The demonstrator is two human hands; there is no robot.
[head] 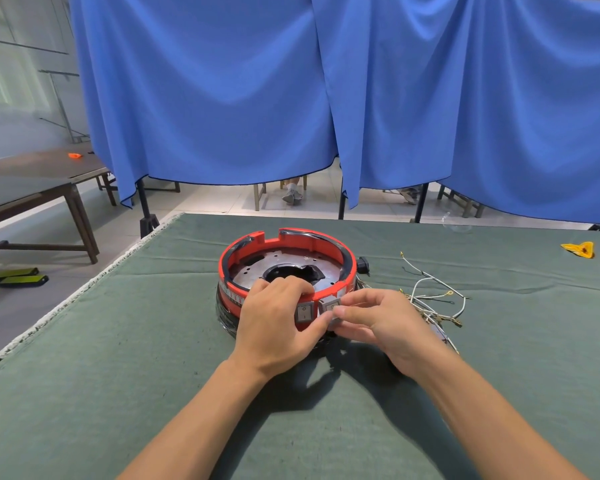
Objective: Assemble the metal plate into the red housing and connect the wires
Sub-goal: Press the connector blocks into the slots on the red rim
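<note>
Red housing [347, 268] holds metal plate [257, 263] | left hand [274, 327] grips rim | right hand [378, 323] fingers pinch switch [330, 308]

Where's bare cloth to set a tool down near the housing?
Left of the housing, out to the table's white edge, is bare. So is the near cloth outside each forearm. Right is crowded: wires spread beside the right hand.
</note>
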